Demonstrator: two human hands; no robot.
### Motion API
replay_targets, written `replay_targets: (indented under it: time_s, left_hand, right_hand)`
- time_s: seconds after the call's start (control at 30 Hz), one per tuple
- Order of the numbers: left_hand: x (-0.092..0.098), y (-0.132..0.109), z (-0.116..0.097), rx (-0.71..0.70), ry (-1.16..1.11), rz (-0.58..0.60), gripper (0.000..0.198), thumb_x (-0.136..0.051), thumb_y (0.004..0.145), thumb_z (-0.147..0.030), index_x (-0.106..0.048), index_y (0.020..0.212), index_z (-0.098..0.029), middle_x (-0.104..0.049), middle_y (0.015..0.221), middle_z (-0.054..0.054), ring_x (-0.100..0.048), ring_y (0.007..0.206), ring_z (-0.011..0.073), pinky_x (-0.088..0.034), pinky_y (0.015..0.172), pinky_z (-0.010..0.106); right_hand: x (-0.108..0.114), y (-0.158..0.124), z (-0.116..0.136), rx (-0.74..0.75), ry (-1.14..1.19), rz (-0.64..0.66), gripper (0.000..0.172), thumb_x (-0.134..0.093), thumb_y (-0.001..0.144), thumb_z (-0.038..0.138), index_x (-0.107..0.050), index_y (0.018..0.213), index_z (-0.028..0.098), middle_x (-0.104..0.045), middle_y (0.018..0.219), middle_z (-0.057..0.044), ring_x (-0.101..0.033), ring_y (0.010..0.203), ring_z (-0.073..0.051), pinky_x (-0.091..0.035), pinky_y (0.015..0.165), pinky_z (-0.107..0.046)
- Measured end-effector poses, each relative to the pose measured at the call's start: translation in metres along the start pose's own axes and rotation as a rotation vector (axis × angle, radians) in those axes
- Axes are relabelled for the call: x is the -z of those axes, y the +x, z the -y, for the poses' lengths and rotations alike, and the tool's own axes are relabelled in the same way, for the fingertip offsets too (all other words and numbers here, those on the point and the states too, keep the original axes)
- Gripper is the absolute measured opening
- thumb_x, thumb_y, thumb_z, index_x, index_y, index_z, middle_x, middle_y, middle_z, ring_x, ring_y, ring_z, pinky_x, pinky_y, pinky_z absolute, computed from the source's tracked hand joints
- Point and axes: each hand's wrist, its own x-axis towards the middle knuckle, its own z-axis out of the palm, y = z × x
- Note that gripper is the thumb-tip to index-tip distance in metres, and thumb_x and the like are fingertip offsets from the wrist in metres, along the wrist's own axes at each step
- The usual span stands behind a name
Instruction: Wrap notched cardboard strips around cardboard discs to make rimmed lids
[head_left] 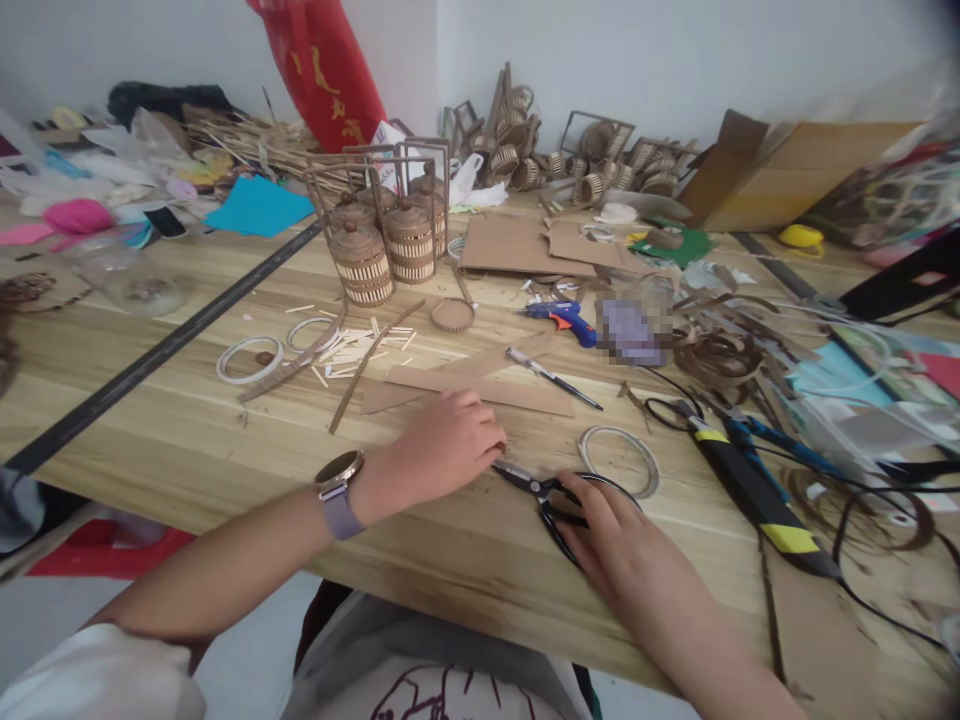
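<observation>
Over the front middle of the wooden table (pixel 420 545), my left hand (pixel 442 445) has its fingers pressed together. A tiny brown bit shows at their tips, too small to name. My right hand (pixel 622 535) grips the black handles of scissors (pixel 535 487), whose blades point left at my left fingertips. Beyond my left hand lie flat cardboard strips (pixel 525 393) and a pen (pixel 559 380). A pale ring-shaped roll (pixel 654 470) rests just past the scissors. Farther off are a round brown lid-like piece (pixel 452 315) and scattered pale sticks (pixel 349 350).
Small lidded baskets with tall handles (pixel 364 265) stand at the back. A blue glue gun (pixel 562 315), brown strip coils (pixel 716 350) and a black-yellow tool (pixel 754 485) lie right. A cardboard box (pixel 802 175) stands back right; a dark metal bar (pixel 180 335) crosses the left.
</observation>
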Motion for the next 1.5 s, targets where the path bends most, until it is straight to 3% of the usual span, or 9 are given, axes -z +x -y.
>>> replay_targets:
  time_s: [0.13, 0.23, 0.33, 0.43, 0.7, 0.9, 1.3, 1.5]
  left_hand:
    - [-0.002, -0.003, 0.002, 0.097, -0.161, -0.099, 0.017, -0.055, 0.088, -0.011, -0.071, 0.088, -0.016, -0.071, 0.094, 0.007, -0.063, 0.085, 0.0198, -0.048, 0.079, 0.032]
    - [-0.002, -0.005, 0.001, 0.178, -0.241, -0.133, 0.021, -0.055, 0.086, -0.011, -0.070, 0.099, -0.016, -0.071, 0.084, 0.003, -0.063, 0.071, 0.0151, -0.047, 0.065, 0.025]
    - [-0.002, -0.007, -0.001, 0.280, -0.497, -0.092, 0.029, -0.055, 0.082, -0.013, -0.071, 0.106, -0.019, -0.065, 0.067, -0.003, -0.057, 0.059, 0.0117, -0.041, 0.055, 0.021]
    - [-0.004, -0.007, -0.002, 0.342, -0.691, 0.004, 0.027, -0.050, 0.081, -0.014, -0.075, 0.091, -0.018, -0.064, 0.065, -0.002, -0.054, 0.055, 0.0111, -0.037, 0.051, 0.021]
    - [-0.011, -0.007, -0.010, 0.263, -0.722, 0.026, 0.014, -0.064, 0.080, -0.026, -0.074, 0.081, -0.016, -0.070, 0.074, 0.001, -0.059, 0.064, 0.0133, -0.042, 0.058, 0.022]
    - [-0.021, -0.011, -0.012, 0.258, -0.697, -0.006, 0.016, -0.058, 0.085, -0.021, -0.067, 0.072, -0.016, -0.067, 0.068, 0.000, -0.057, 0.062, 0.0129, -0.039, 0.057, 0.023]
    - [-0.022, -0.015, -0.021, 0.326, -0.583, -0.289, 0.017, -0.050, 0.090, -0.019, -0.056, 0.073, -0.018, -0.061, 0.076, 0.001, -0.056, 0.074, 0.0160, -0.040, 0.068, 0.027]
    - [-0.003, -0.011, -0.005, 0.534, -0.652, -0.528, 0.022, -0.045, 0.095, -0.032, -0.053, 0.078, -0.020, -0.053, 0.069, -0.002, -0.049, 0.065, 0.0150, -0.037, 0.060, 0.026]
  right_hand:
    - [0.006, 0.000, -0.002, -0.019, 0.001, 0.054, 0.038, -0.050, 0.095, 0.035, -0.050, 0.130, 0.019, -0.064, 0.092, -0.010, -0.069, 0.079, -0.025, -0.058, 0.063, -0.036]
    - [0.012, 0.002, 0.000, -0.017, -0.043, 0.043, 0.049, -0.058, 0.090, 0.048, -0.053, 0.129, 0.019, -0.058, 0.088, -0.008, -0.064, 0.077, -0.027, -0.055, 0.064, -0.039]
    - [0.017, 0.004, 0.003, -0.001, -0.146, -0.014, 0.049, -0.056, 0.091, 0.049, -0.054, 0.129, 0.018, -0.055, 0.086, -0.008, -0.058, 0.079, -0.028, -0.051, 0.066, -0.040]
    - [0.021, 0.005, 0.004, 0.021, -0.220, -0.046, 0.046, -0.051, 0.094, 0.047, -0.055, 0.127, 0.015, -0.054, 0.085, -0.009, -0.053, 0.079, -0.028, -0.048, 0.068, -0.040]
    - [0.026, 0.009, 0.011, 0.036, -0.280, -0.068, 0.043, -0.048, 0.096, 0.043, -0.056, 0.127, 0.014, -0.053, 0.085, -0.009, -0.049, 0.080, -0.028, -0.043, 0.068, -0.039]
    - [0.026, 0.012, 0.017, 0.037, -0.281, -0.080, 0.042, -0.049, 0.095, 0.041, -0.056, 0.126, 0.013, -0.052, 0.086, -0.009, -0.048, 0.078, -0.028, -0.042, 0.067, -0.038]
    - [0.017, 0.012, 0.028, -0.036, -0.221, -0.102, 0.040, -0.049, 0.094, 0.040, -0.051, 0.124, 0.013, -0.054, 0.093, -0.012, -0.052, 0.084, -0.030, -0.046, 0.070, -0.041]
    - [0.010, 0.006, 0.028, -0.071, -0.120, -0.065, 0.035, -0.056, 0.089, 0.035, -0.054, 0.118, 0.016, -0.056, 0.092, -0.011, -0.055, 0.084, -0.030, -0.050, 0.070, -0.044]
